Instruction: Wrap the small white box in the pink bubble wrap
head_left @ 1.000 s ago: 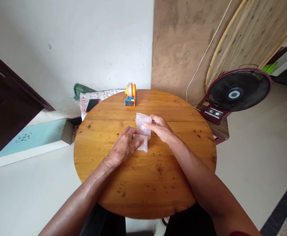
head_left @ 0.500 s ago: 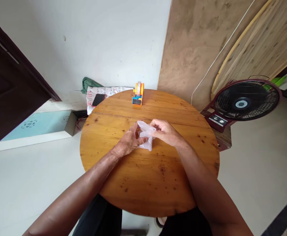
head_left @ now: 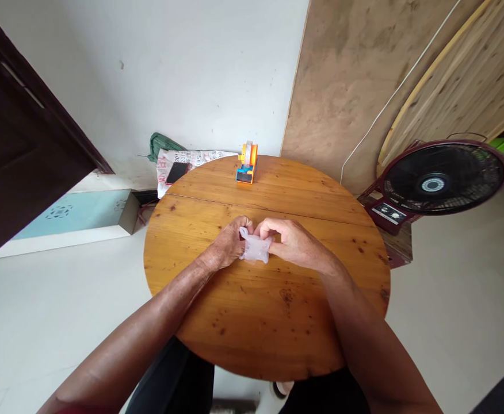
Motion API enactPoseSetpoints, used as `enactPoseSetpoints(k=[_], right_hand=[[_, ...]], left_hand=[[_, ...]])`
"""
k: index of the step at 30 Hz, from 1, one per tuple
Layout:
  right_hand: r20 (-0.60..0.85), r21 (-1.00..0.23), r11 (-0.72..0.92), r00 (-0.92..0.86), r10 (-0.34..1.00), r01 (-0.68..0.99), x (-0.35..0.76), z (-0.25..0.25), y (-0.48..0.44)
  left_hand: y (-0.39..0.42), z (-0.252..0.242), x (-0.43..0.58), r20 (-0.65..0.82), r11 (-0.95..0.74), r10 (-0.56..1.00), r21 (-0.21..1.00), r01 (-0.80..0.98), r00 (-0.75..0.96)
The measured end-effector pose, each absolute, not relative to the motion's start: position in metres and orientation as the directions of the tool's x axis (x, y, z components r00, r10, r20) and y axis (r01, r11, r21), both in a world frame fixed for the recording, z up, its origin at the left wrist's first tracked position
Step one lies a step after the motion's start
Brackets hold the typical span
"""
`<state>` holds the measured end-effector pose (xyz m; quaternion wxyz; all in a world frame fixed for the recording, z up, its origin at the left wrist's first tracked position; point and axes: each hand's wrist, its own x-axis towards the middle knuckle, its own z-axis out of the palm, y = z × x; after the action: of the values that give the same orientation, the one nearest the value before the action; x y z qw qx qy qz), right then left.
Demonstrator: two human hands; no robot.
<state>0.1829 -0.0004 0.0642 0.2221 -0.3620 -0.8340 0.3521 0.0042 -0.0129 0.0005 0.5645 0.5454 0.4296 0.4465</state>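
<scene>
A small, pale piece of bubble wrap (head_left: 256, 249) is near the middle of a round wooden table (head_left: 252, 322), between the person's two hands. The left hand (head_left: 230, 244) has its thumb and fingers closed on the left edge of the wrap. The right hand (head_left: 293, 242) pinches the right side, with its first finger bent over the top edge and its thumb at the side. The fingers cover both ends of the wrap, so I cannot tell how it is folded there.

Past the hands, near the far edge of the table, stands an orange and blue tape holder (head_left: 245, 169) with a roll in it. Behind the table, on the left, is a white sack (head_left: 163, 167) with letters on it. A black phone (head_left: 176, 173) lies on the sack, and a green bag (head_left: 164, 146) sits just behind it. The table hides part of the sack.

On the right, a dark red fan (head_left: 446, 177) is on a wooden stand (head_left: 401, 250). It blocks part of a big round board (head_left: 454, 86) that leans behind it. A white cord (head_left: 401, 87) hangs nearby.
</scene>
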Motion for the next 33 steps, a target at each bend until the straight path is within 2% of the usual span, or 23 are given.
enactPoseSetpoints(k=[10,17,22,30,33], right_hand=[[0.136,-0.554,0.666,-0.736,0.663,0.499,0.183,0.062,-0.005],[0.123,-0.486,0.688,-0.738,0.664,0.539,0.18,0.065,-0.011],[0.101,-0.457,0.689,-0.736,0.669,0.563,0.177,0.07,-0.016],[0.078,-0.371,0.749,-0.785,0.614,0.549,0.179,0.069,-0.019],[0.065,-0.288,0.783,-0.805,0.59,0.551,0.177,0.068,-0.024]], left_hand=[[-0.013,-0.001,0.0,0.072,-0.071,0.955,0.997,-0.013,0.288],[-0.019,0.019,-0.006,-0.014,0.004,0.906,1.0,0.024,0.423],[-0.019,0.029,-0.012,-0.027,-0.059,0.889,0.983,0.174,0.457],[-0.033,0.017,-0.032,0.166,-0.282,0.892,0.932,0.229,0.421],[-0.041,0.003,-0.042,0.232,-0.378,0.872,0.879,0.291,0.431]])
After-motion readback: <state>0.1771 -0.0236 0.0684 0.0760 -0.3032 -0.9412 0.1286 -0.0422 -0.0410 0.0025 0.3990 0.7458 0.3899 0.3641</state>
